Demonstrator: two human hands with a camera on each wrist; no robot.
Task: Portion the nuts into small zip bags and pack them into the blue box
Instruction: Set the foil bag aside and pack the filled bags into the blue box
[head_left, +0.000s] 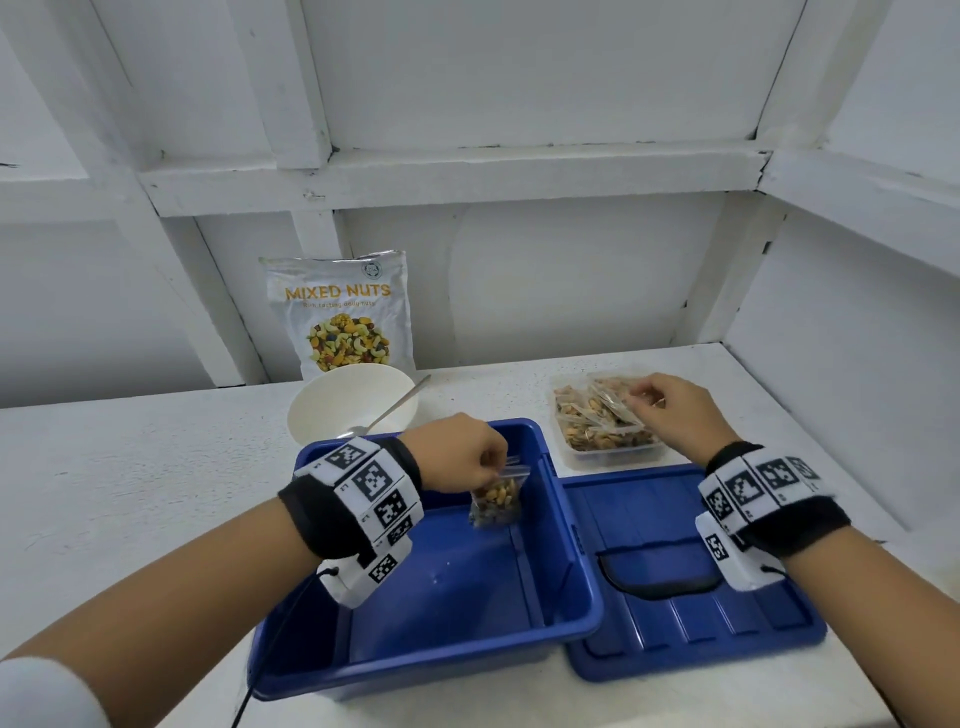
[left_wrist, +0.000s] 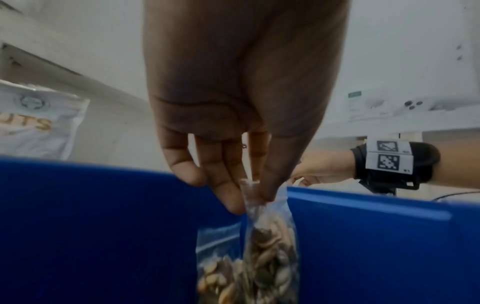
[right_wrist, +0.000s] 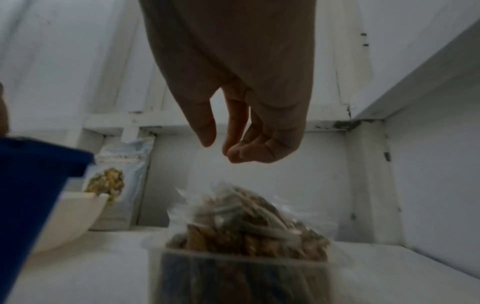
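Table (head_left: 156, 467) white; left hand (head_left: 457, 457) pinches zip bag (head_left: 496, 501); right hand (head_left: 675, 410) loosely curled, empty.

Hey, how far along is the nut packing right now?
Done: the portioning looks finished, with filled zip bags piled in the clear tray and the white bowl empty. In hand: the left hand pinches one filled zip bag over the blue box; the right hand reaches over the pile. Left: nearly all the packing, as no bag lies in the box yet.
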